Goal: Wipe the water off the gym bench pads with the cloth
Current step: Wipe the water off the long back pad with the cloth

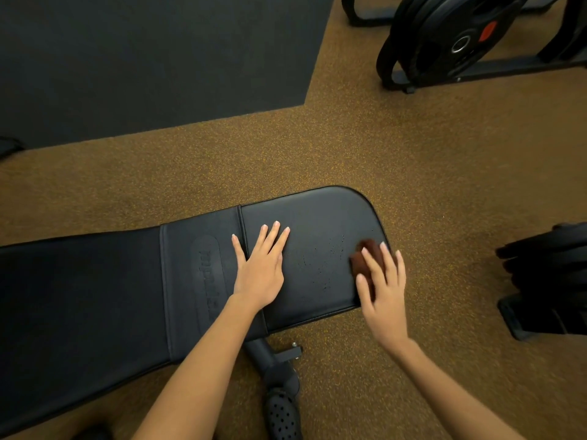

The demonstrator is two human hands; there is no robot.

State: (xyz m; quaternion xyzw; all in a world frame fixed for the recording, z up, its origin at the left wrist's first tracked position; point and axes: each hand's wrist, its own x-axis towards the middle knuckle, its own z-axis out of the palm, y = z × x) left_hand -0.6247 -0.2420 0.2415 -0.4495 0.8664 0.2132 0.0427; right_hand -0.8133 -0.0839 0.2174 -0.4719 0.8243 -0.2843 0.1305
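- The bench frame [270, 354] showed under the bench's near edge, a dark tube with a bolted cross-piece, so the pads sat raised off the floor [349, 147] at a height both arms could reach down to.
- The left hand [259, 268] lay flat and empty on the seat pad [311, 217], fingers spread wide, just right of the seam with the back pad [95, 287]. Judged from its placing, it braced the person and steadied the bench rather than wiped. Its forearm ran straight in across the near edge.
- The right hand [382, 281] pressed a bunched brown cloth [365, 258] onto the pad near its right edge, by the near right corner. Fingers were splayed over the cloth, pinning more than gripping it; the wrist was bent, the forearm coming in from the right.
- Water drops [324, 258] speckled the pad between the two hands, so wiping seemed unfinished; a stroke leftward would likely meet them.
- The back pad ran off to the left; wetness there could not be told.
- Beyond the far edge lay a dark mat [143, 49], and at far right weight plates [451, 36] on a rack.
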